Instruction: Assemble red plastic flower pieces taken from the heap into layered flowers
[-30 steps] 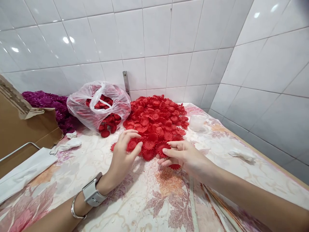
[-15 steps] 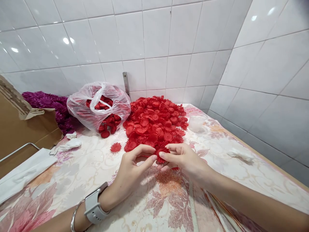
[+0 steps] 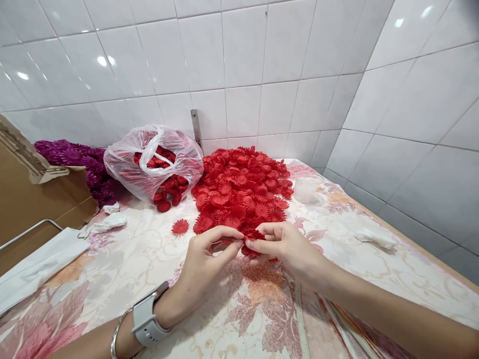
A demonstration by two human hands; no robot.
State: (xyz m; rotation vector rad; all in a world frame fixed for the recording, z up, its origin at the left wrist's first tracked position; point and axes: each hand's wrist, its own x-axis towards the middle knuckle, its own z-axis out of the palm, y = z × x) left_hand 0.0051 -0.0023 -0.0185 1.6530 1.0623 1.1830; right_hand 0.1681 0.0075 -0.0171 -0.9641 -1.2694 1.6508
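In the head view, a person's left hand [image 3: 211,267] and right hand [image 3: 286,249] met over a floral tablecloth [image 3: 123,269], at the near edge of a heap of red artificial flowers [image 3: 239,184]. The right hand held a red flower head [image 3: 254,248] between thumb and fingers. The left thumb and forefinger, drawn narrowly together, pinched its left edge. A pale smartwatch [image 3: 148,319] and a silver bangle [image 3: 115,333] circled the left wrist. One loose red flower [image 3: 180,227] lay left of the heap. Behind it sat a translucent plastic bag [image 3: 125,162] of red flowers, then purple artificial flowers [image 3: 65,155] and a torn cardboard box [image 3: 48,204]. White wall tiles [image 3: 243,55] rose behind.
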